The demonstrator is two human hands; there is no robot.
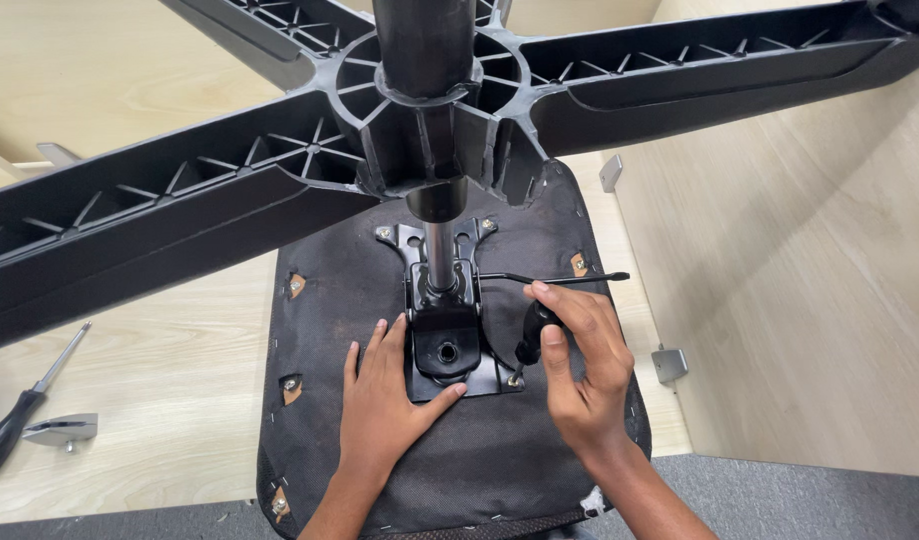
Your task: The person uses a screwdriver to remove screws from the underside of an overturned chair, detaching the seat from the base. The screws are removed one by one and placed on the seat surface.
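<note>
On the upturned chair seat (500, 470), near its middle, the right hand (580, 365) has its grip closed around the black handle of a screwdriver (533, 335), fingers curled over the top and thumb along the near side; the tool stands tilted, its tip down at a screw (517, 380) in the near right corner of the metal mounting plate (485, 378). The left hand (390, 400) lies flat on the seat just left of the plate, its grip spread, fingers straight, and the thumb pressing against the plate's near edge.

The plate is black steel, roughly square, with a raised mechanism (446, 340) at its centre from which a shiny gas cylinder (439, 255) rises into the ribbed black plastic star base (280, 180) overhead. A thin black lever (560, 278) runs from the mechanism toward the seat's right edge, just beyond the right hand's fingers. The seat's underside is covered in dark, coarse fabric stapled along its rim.

On the pale wooden surface beyond the seat's left edge lie a second screwdriver (25, 405) and a small metal bracket (62, 428), well apart from both hands.
</note>
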